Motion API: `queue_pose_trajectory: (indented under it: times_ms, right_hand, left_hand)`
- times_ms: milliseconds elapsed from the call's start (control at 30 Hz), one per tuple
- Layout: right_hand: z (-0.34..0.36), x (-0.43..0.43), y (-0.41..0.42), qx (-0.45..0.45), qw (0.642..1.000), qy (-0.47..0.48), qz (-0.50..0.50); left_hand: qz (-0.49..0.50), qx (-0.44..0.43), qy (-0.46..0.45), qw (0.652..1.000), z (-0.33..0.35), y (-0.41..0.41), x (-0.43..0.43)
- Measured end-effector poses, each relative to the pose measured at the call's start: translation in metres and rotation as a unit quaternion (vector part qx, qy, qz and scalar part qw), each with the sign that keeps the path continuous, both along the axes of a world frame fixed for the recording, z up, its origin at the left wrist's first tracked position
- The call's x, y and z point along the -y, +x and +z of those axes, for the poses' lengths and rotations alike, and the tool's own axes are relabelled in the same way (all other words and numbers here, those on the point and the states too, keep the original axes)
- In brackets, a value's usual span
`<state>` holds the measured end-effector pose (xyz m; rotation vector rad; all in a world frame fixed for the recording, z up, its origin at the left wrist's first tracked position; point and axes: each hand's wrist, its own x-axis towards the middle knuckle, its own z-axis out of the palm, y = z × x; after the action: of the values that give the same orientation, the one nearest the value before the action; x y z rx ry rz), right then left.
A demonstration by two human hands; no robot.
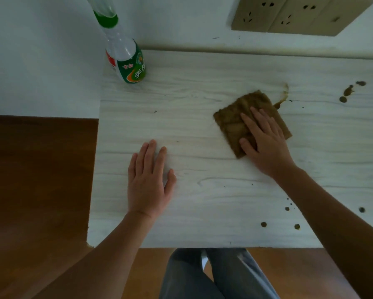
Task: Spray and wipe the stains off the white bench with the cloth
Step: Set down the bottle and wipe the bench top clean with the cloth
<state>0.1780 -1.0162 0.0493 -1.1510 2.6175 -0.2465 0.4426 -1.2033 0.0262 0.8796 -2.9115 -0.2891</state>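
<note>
The white wood-grain bench (203,203) fills the middle of the view. My right hand (265,143) presses flat on a folded brown cloth (231,119) at the bench's centre right. A brown smear (282,99) runs from the cloth's far right corner. Dark stain spots (348,91) lie at the far right, and several small spots (263,224) sit near the front right edge. My left hand (147,180) rests flat on the bare bench with fingers apart, holding nothing. A clear spray bottle (125,57) with a green label stands at the far left corner.
A white wall rises behind the bench, with a beige socket panel (298,16) at the upper right. Brown wooden floor (36,190) lies left of and in front of the bench. My grey-trousered legs (215,275) are at the front edge.
</note>
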Motion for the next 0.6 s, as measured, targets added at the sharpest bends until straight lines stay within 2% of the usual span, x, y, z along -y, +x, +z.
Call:
queue_pose_trajectory:
  times_ms: [133,200,267,367,467,600]
  right_hand:
    - [-0.007,0.055,-0.028,-0.012,0.995,-0.011,-0.097]
    - [-0.011,0.094,-0.026,-0.021,0.994,-0.012,-0.107]
    - [-0.012,0.132,-0.012,-0.022,0.997,-0.023,-0.072]
    - [-0.012,0.170,0.027,-0.014,0.998,-0.044,0.034]
    - [-0.017,0.174,0.063,-0.011,0.988,-0.073,0.136]
    - [-0.024,0.163,0.054,-0.008,0.977,-0.102,0.186]
  left_hand:
    - [0.001,-0.003,0.000,1.000,0.000,-0.001,0.000]
    - [0.000,-0.009,-0.003,1.000,-0.001,0.000,0.000]
    - [-0.001,-0.012,-0.006,1.000,-0.002,0.001,0.000]
    - [-0.001,-0.016,-0.014,1.000,-0.001,0.001,-0.001]
    - [0.001,-0.011,-0.014,1.000,0.000,-0.001,-0.001]
    - [0.005,-0.014,-0.018,1.000,0.000,-0.001,-0.001]
